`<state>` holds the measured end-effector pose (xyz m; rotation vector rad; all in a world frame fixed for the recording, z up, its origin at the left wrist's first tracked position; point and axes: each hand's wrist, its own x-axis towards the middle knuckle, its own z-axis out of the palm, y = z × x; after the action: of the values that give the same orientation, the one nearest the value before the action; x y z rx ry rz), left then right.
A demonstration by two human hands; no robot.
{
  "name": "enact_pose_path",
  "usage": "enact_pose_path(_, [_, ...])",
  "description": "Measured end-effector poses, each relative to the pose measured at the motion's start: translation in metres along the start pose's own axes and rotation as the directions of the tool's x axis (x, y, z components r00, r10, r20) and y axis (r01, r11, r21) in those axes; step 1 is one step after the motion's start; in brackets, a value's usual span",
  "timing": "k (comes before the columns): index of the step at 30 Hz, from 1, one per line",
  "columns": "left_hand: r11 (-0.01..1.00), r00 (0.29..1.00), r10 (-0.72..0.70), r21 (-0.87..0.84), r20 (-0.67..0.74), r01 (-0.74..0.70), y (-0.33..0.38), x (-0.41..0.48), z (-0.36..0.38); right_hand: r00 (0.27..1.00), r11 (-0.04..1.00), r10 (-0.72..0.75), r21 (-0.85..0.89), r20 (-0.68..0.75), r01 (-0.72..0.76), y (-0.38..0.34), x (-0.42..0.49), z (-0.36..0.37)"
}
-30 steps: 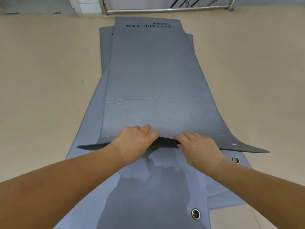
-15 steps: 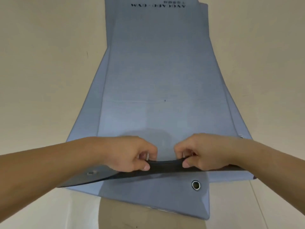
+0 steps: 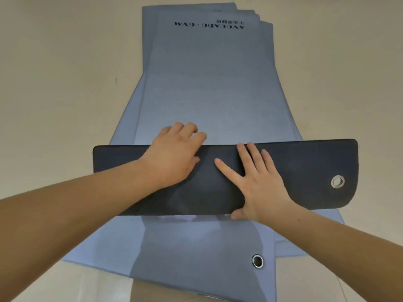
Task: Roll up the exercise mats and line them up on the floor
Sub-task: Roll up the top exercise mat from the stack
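The person shows two arms and two hands. The left arm and the right arm are bare all the way to the edge of the picture. The left hand and the right hand are bare too. The skin looks smooth. The fingernails are short and plain.

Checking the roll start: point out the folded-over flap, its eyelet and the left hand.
folded-over flap (image 3: pixel 305 171), head view, dark underside.
eyelet (image 3: pixel 332 182), head view, ring's left rim.
left hand (image 3: pixel 174 158), head view, back of hand.
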<state>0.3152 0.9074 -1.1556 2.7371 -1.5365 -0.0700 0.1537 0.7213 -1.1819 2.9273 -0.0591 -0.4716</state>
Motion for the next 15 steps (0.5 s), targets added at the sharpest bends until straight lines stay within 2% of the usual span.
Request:
enact_pose_path(2, [0.994, 0.995, 0.101, 0.054, -0.016, -0.100, 0.016, -0.012, 0.006, 0.997, 1.000, 0.001, 0.018, 0.081, -0.003, 0.007, 0.010, 0.002])
enact_pose_path(4, [0.996, 0.982, 0.037, 0.069, 0.183, -0.051, 0.032, -0.025, 0.018, 0.990, 0.998, -0.039, 0.052, 0.132, 0.032, 0.015, 0.020, -0.001])
enact_pose_path(6, [0.993, 0.924, -0.091, 0.099, 0.372, 0.058, 0.040, -0.034, 0.035, 0.985, 0.991, -0.087, 0.118, 0.150, 0.070, 0.026, 0.032, -0.004])
enact_pose_path(8, [0.987, 0.910, -0.137, 0.128, 0.391, 0.093, 0.039, -0.034, 0.050, 0.981, 0.985, -0.105, 0.151, 0.160, 0.081, 0.030, 0.039, -0.006])
enact_pose_path(11, [0.986, 0.914, -0.164, 0.092, 0.371, 0.139, 0.031, -0.029, 0.060, 0.994, 0.999, -0.032, 0.029, 0.103, 0.029, 0.018, 0.033, -0.004])
enact_pose_path(13, [0.988, 0.908, -0.156, 0.067, 0.389, 0.141, 0.029, -0.026, 0.063, 0.996, 1.000, 0.011, -0.017, 0.087, -0.010, 0.007, 0.024, -0.002])
enact_pose_path(15, [0.992, 0.906, -0.125, 0.046, 0.405, 0.117, 0.028, -0.025, 0.065, 0.990, 0.999, 0.052, -0.017, 0.133, -0.050, 0.002, 0.015, 0.008])
